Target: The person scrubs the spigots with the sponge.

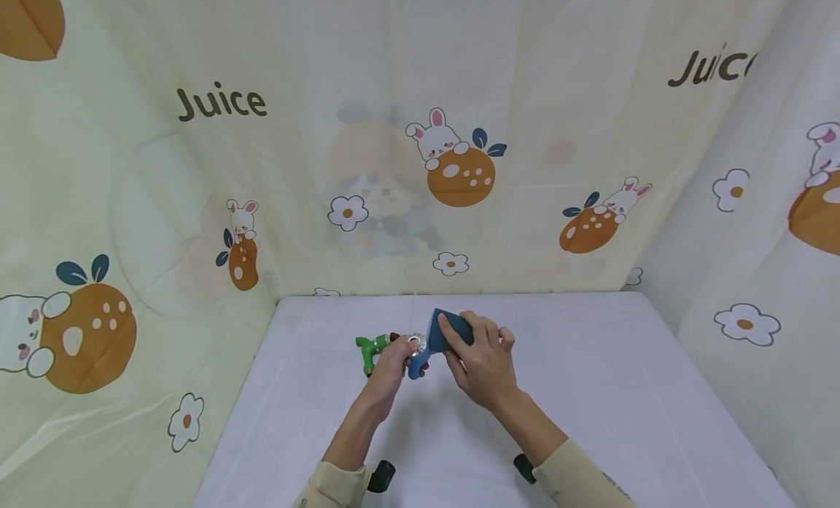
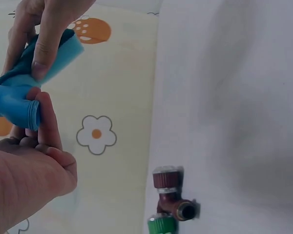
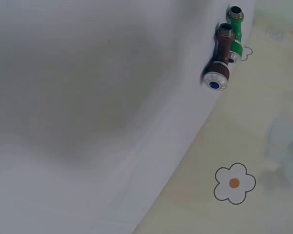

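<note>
The wiping looks under way, not finished: the left hand (image 1: 394,356) grips a blue valve (image 2: 12,107) by its threaded end, fingers curled round it, just above the counter (image 1: 590,391). The right hand (image 1: 482,362) pinches a folded blue cloth (image 1: 451,327) against the valve's top. The valve is glossy blue plastic with a silvery ring. A green valve (image 3: 236,29) and a brown valve (image 3: 220,58) lie together nearby, seemingly left to do.
</note>
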Motion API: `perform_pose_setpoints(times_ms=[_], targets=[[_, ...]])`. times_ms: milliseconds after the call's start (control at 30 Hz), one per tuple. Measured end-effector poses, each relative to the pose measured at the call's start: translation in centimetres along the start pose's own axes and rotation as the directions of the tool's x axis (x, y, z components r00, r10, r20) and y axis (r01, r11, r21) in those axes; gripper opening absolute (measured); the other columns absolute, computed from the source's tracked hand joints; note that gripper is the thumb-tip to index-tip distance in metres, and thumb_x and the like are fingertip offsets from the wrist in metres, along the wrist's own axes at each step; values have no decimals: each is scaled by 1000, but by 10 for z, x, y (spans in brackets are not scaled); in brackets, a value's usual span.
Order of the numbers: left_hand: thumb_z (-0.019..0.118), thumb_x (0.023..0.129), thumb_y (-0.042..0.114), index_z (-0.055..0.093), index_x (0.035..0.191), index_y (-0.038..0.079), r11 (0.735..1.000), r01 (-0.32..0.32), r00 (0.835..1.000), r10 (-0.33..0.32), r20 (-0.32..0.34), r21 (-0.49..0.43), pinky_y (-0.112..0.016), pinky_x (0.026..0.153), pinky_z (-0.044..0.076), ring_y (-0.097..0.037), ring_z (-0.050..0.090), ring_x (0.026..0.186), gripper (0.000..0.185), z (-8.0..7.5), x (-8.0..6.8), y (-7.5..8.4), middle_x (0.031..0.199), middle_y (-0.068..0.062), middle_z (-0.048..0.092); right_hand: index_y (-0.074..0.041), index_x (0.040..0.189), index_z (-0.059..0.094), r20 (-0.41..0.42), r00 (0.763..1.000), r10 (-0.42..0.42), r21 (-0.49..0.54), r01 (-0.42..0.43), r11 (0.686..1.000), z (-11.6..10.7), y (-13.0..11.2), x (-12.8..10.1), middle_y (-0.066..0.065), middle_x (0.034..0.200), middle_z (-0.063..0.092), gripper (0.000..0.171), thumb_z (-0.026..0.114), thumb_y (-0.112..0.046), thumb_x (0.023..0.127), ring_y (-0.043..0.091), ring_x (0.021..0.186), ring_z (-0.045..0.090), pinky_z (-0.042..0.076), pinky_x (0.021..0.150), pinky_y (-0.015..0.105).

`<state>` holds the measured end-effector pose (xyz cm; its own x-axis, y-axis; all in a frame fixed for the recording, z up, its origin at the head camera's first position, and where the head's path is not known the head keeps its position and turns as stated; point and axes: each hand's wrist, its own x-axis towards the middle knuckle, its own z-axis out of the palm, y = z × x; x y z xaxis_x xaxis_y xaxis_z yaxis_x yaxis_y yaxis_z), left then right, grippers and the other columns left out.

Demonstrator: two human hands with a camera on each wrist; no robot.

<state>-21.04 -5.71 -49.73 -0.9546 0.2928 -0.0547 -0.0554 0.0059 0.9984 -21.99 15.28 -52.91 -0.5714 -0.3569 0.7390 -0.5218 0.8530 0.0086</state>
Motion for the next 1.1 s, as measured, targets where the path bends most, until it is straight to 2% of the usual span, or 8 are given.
perform_pose_setpoints(times_ms=[133,300,433,667,833,967,1033,1100], targets=[[40,103,38,60,106,7,1000,-10,1000,10,8,-22,-37,86,35,-19,63,86,37,-1,0,1,89,-6,68,-20,152,55,-26,999,18,6,-18,1000,-2,0,3,24,137,52,52,41,-45,108,39,116,43,17,85,55],[41,102,39,60,105,7,999,-41,999,42,24,-31,-38,87,35,-20,64,88,37,-1,-2,1,89,-5,69,-17,151,56,-36,996,83,87,-80,993,-5,-1,6,25,139,51,54,57,-36,100,40,119,42,20,87,56],[43,101,41,58,108,7,996,-70,996,73,51,-57,-37,88,35,-20,64,91,37,-2,-4,2,90,-5,68,-16,152,55,-22,987,160,189,-153,970,-10,-3,11,23,142,49,61,66,-29,93,39,121,42,24,88,57],[40,101,38,58,106,10,985,-132,984,143,102,-111,-37,89,34,-19,64,91,34,-3,-5,2,90,-3,68,-15,151,55,-46,975,219,310,-195,931,-13,-5,16,26,140,52,61,66,-27,93,41,122,44,26,89,58],[43,100,37,60,104,12,985,-130,980,145,134,-117,-39,91,34,-19,66,93,31,-4,-5,1,91,-1,68,-15,153,54,-38,967,253,375,-221,900,-13,-5,16,24,139,53,63,69,-25,93,39,120,46,26,88,55],[46,99,35,60,106,10,988,-125,980,137,146,-86,-38,90,34,-18,66,95,29,-5,-5,2,91,-1,70,-14,153,53,22,949,315,442,-292,848,-13,-6,17,21,138,54,61,68,-24,95,37,120,48,28,89,52],[47,99,33,60,109,7,990,-129,979,137,153,-62,-38,90,34,-18,66,96,31,-6,-6,2,92,-1,70,-15,154,52,82,930,358,495,-349,796,-14,-7,17,19,137,54,59,66,-23,97,35,121,49,31,91,50],[48,99,33,60,113,3,990,-133,978,138,158,-40,-38,91,35,-18,66,97,34,-7,-6,2,93,-1,71,-16,154,51,157,902,402,558,-417,718,-15,-8,18,18,136,55,57,65,-22,99,34,121,50,34,94,51]])
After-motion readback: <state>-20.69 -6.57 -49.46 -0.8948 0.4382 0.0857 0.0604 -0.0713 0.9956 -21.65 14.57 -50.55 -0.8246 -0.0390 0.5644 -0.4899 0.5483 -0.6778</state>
